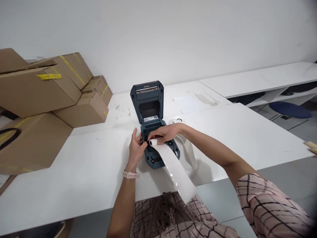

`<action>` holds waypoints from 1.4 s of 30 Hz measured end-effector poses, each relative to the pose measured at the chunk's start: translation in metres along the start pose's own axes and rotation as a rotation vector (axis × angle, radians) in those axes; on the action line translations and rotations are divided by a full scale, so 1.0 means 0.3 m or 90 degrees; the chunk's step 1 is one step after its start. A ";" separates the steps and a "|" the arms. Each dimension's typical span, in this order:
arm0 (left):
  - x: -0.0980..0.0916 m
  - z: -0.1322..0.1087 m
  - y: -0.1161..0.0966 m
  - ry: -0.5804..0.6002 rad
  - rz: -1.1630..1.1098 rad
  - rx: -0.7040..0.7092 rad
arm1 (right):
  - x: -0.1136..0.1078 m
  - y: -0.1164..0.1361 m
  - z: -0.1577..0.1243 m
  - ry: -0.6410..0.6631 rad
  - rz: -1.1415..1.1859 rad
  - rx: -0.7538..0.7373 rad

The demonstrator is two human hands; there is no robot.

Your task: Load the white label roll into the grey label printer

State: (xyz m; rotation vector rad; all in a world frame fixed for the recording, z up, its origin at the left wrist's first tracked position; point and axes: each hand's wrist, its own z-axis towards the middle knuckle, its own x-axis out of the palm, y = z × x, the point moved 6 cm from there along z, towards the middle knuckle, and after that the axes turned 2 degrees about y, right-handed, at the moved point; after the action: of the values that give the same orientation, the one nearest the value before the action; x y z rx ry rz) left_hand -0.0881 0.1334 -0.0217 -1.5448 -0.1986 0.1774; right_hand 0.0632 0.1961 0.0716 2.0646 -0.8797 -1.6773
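- I see the right hand (166,133) reaching in from the right, its grip clamped on a small white paper roll (153,142), fingers across the top and thumb on the near side.
- The roll sits over the open body of a dark printer (154,125), its hollow end facing left.
- I have the left hand (137,150) at the printer's left edge, thumb toward the roll's end and fingers partly spread; I cannot tell whether that grip closes on anything.
- From the roll a wide paper strip (177,173) runs near and right, past the desk's near edge.
- The printer's lid (148,99) stands raised on the far side.
- Right of the printer, another strip (190,153) hangs in a curve, near a partly hidden white roll (177,121).
- A pink wristband (131,175) circles the left wrist.
- Cardboard boxes (39,87) are piled at left on the white desk (104,158).
- Far right, I see a blue stool (289,109).
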 end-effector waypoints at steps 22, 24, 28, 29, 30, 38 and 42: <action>0.010 -0.022 -0.020 -0.003 0.081 -0.020 | 0.300 -0.510 -0.654 -0.535 0.467 0.177; 0.012 -0.022 -0.019 0.002 0.104 -0.014 | 0.302 -0.511 -0.691 -0.475 0.471 0.176; 0.007 -0.015 -0.002 -0.005 0.132 0.004 | 0.211 -0.520 -0.756 -0.486 0.481 0.218; 0.005 -0.013 0.004 -0.006 0.134 0.008 | 0.168 -0.525 -0.741 -0.504 0.471 0.218; 0.004 -0.010 0.009 -0.005 0.135 0.012 | 0.123 -0.529 -0.708 -0.510 0.455 0.211; 0.005 -0.007 0.015 0.013 0.153 0.054 | -0.014 -0.575 -0.322 -0.415 0.443 0.204; 0.007 -0.019 0.004 0.010 0.176 0.054 | -0.057 -0.476 -0.317 -0.466 0.448 0.148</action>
State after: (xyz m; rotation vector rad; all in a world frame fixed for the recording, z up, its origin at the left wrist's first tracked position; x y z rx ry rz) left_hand -0.0848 0.1283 -0.0229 -1.4839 0.0364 0.3868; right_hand 0.1885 0.3030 0.0207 0.9681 -1.8244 -1.9319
